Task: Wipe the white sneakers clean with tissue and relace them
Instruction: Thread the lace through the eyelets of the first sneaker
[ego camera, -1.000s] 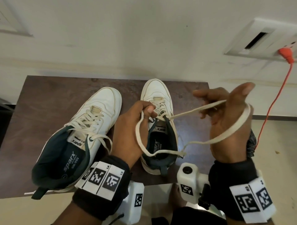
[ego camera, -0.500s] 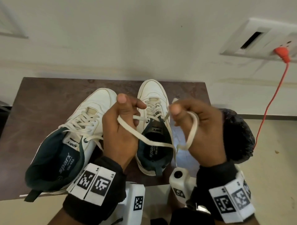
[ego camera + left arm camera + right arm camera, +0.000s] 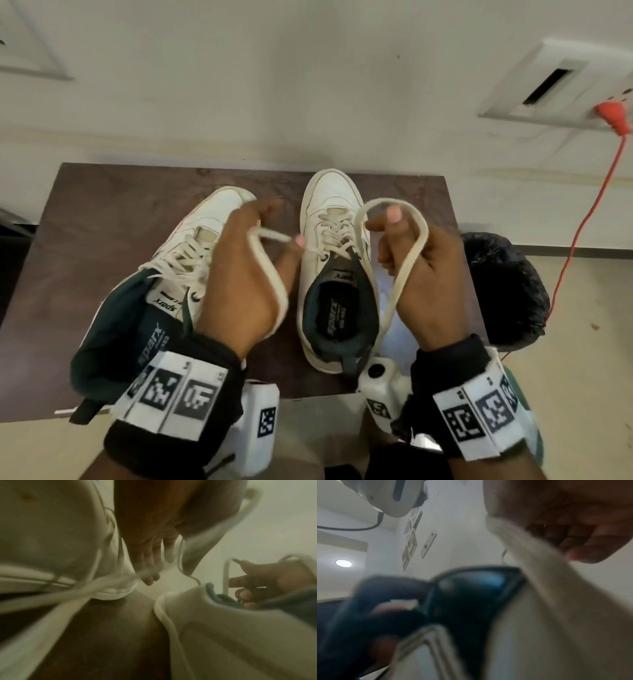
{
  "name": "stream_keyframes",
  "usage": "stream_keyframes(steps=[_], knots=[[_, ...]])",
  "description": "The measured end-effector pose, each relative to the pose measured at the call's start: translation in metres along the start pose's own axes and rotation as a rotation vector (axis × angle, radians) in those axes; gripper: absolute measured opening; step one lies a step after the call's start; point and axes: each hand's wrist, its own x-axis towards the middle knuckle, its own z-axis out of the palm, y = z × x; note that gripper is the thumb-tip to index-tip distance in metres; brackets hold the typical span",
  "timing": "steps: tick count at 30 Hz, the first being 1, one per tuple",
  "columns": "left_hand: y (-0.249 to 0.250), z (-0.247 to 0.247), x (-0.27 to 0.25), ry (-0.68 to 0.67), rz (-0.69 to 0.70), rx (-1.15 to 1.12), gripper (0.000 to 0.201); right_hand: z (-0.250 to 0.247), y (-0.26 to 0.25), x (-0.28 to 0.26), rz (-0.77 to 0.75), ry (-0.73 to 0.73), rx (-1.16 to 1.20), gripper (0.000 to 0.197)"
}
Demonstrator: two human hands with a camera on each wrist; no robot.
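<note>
Two white sneakers with dark green linings stand on a dark brown table (image 3: pixel 113 212). The left sneaker (image 3: pixel 191 253) is laced and lies angled. The right sneaker (image 3: pixel 337 219) points away, its cream lace (image 3: pixel 412 246) running up to both hands. My left hand (image 3: pixel 253 260) holds one lace end as a loop draped over its back. My right hand (image 3: pixel 416 270) holds the other end as a tall loop round its fingers. Both hands hover above the right sneaker's opening. The left wrist view is blurred, showing the fingers (image 3: pixel 150 566) and both shoes. The right wrist view shows curled fingers (image 3: pixel 576 536) on the lace.
A black plastic bag (image 3: pixel 503 291) sits off the table's right edge. An orange cable (image 3: pixel 589 212) hangs from a wall socket plate (image 3: pixel 561 85) at the upper right. The wall runs close behind the table. Floor shows in front and to the right.
The hands came together from a wide stretch, then parted a little. Each now holds up a loop of lace, the right loop standing taller than before.
</note>
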Motion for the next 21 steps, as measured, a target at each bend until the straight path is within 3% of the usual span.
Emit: stream_keyframes(steps=[1, 3, 5, 8, 10, 13, 16, 21], knots=[[-0.003, 0.001, -0.003, -0.041, 0.022, 0.190, 0.036, -0.001, 0.005, 0.001, 0.019, 0.050, -0.056, 0.036], [0.000, 0.001, -0.007, -0.073, 0.014, 0.364, 0.037, -0.002, 0.017, 0.003, 0.043, 0.069, -0.196, 0.038], [0.004, 0.000, -0.009, -0.084, -0.006, 0.368, 0.060, 0.001, 0.028, 0.003, 0.054, -0.040, -0.328, 0.031], [0.007, -0.001, -0.010, -0.082, -0.120, 0.183, 0.077, 0.002, 0.028, 0.005, 0.068, -0.174, -0.290, 0.017], [0.009, -0.001, -0.009, -0.114, -0.209, -0.088, 0.067, -0.001, 0.024, 0.004, 0.044, -0.233, -0.248, 0.012], [0.012, 0.004, -0.007, -0.189, -0.159, -0.261, 0.019, -0.001, 0.024, 0.004, 0.015, -0.275, -0.274, 0.026], [0.004, 0.010, -0.008, -0.189, -0.101, -0.144, 0.034, 0.004, 0.026, 0.002, -0.008, -0.242, -0.340, 0.020], [0.003, 0.019, -0.012, -0.164, -0.058, -0.048, 0.023, 0.005, 0.021, 0.002, -0.014, -0.133, -0.278, 0.013]])
